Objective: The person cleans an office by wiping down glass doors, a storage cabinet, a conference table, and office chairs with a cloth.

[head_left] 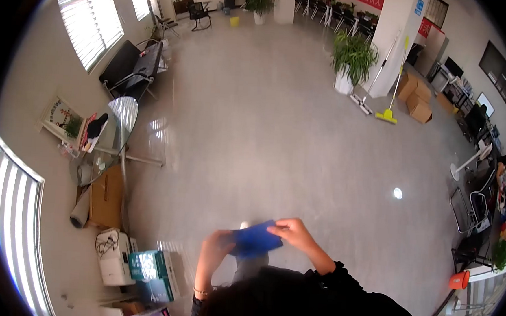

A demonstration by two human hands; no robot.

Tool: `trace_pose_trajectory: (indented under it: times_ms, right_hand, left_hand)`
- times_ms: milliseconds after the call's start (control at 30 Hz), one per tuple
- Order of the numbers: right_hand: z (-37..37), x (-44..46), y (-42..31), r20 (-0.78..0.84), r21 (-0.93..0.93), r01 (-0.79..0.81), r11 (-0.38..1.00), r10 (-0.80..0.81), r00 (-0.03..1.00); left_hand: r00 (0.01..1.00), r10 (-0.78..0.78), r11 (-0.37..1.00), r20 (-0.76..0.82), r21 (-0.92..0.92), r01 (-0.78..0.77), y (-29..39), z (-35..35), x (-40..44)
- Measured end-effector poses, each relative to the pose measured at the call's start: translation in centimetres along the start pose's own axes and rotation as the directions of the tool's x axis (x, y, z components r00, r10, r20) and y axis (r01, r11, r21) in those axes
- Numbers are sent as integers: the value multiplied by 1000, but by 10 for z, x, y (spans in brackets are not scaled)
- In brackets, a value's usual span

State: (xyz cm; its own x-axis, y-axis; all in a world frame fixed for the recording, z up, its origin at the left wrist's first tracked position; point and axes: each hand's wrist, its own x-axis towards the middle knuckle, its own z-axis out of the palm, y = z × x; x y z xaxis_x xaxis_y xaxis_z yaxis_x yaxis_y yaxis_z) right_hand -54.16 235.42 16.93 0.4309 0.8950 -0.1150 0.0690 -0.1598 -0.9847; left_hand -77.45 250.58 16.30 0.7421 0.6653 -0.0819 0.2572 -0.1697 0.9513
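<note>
A flat blue piece, perhaps cloth or a folder, is held up in front of my body, above the grey floor. My left hand grips its left edge, blurred by motion. At its upper right corner, my right hand pinches it between thumb and fingers. Below the blue piece, part of my grey trouser leg and the tip of a light shoe show.
A glass table, a cardboard piece and boxes stand on the left. A potted plant, mops and cartons are at the upper right. A red bin stands at the lower right.
</note>
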Motion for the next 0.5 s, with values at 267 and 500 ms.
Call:
trace_pose_trajectory:
  times_ms: [267, 500]
  right_hand:
    - [13, 208, -86, -86, 50, 5, 999, -1, 996]
    - [-22, 341, -84, -281, 296, 210, 932, -125, 951]
  left_hand:
    - [979, 59, 969, -193, 247, -10, 39, -74, 215]
    - [997, 26, 986, 68, -167, -14, 101, -36, 390]
